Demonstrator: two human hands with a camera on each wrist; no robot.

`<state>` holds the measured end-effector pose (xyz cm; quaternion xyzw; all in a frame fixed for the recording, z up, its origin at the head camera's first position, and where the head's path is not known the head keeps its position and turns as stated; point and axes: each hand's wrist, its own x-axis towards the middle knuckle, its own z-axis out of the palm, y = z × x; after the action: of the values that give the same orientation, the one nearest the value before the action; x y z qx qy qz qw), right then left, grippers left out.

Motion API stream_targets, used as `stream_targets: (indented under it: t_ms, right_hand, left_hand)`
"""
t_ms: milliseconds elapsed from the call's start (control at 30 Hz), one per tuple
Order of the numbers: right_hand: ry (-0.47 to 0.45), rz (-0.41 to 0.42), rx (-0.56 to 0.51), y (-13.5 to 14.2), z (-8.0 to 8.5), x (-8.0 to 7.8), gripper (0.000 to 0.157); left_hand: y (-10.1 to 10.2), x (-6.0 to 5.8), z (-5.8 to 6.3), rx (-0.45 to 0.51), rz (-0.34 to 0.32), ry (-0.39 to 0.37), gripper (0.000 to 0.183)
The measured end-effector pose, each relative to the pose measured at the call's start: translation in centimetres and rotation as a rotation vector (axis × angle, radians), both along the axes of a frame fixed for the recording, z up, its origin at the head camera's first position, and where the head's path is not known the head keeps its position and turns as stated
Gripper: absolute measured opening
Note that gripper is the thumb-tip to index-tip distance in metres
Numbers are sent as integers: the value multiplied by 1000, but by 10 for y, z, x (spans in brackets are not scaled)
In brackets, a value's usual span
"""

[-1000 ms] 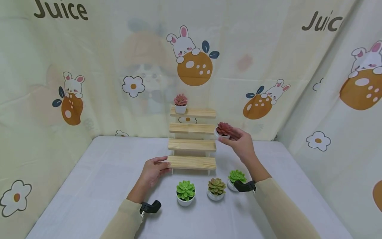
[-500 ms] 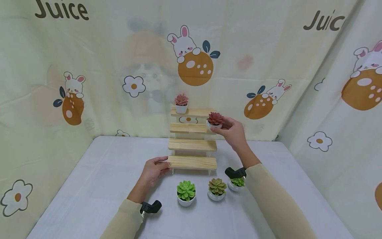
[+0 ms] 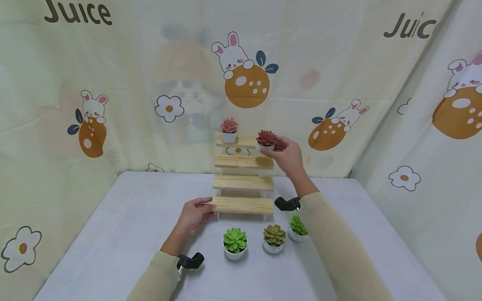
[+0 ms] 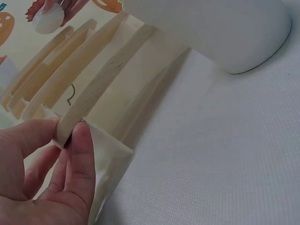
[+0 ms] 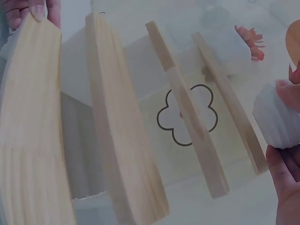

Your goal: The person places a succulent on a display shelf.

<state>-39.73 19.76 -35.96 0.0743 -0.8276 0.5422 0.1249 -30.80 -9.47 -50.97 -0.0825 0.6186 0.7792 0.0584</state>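
A wooden stepped display shelf [image 3: 242, 182] with several tiers stands towards the back of the table. My left hand [image 3: 193, 215] pinches the left end of its lowest board [image 4: 98, 84] between thumb and fingers. At the top tier's right end, my right hand [image 3: 289, 155] holds a dark red potted succulent [image 3: 266, 138] by its white pot [image 5: 276, 117]. The pot overlaps the top board in the head view and stands beside that board's end in the right wrist view. A pinkish succulent in a square white pot [image 3: 229, 130] sits on the top tier's left end.
On the white-covered table [image 3: 132, 217], in front of the shelf, are a bright green succulent [image 3: 235, 242], a brownish-green one [image 3: 273, 238] and another green one [image 3: 297, 228] partly behind the right sleeve [image 3: 335, 242]. A printed curtain [image 3: 132, 62] hangs behind.
My right hand has carried the dark red succulent left and up, from beside the shelf to the top tier's right end. The left hand has stayed on the lowest board.
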Motion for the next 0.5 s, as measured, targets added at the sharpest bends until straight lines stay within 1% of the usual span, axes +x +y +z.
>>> stream_targets:
  t_ms: [167,367,500]
  right_hand:
    - [10,-11,-8,-5,5,-7,68]
    - [4,-20,4,-9,9,-15,67]
    - [-8,-44,18,-10,9,-22,66]
  left_hand:
    - [-1,1,1,-9,4,-15,41]
    - [0,2,1,0,0,5,41]
    - [1,2,1,3,-2,13,40]
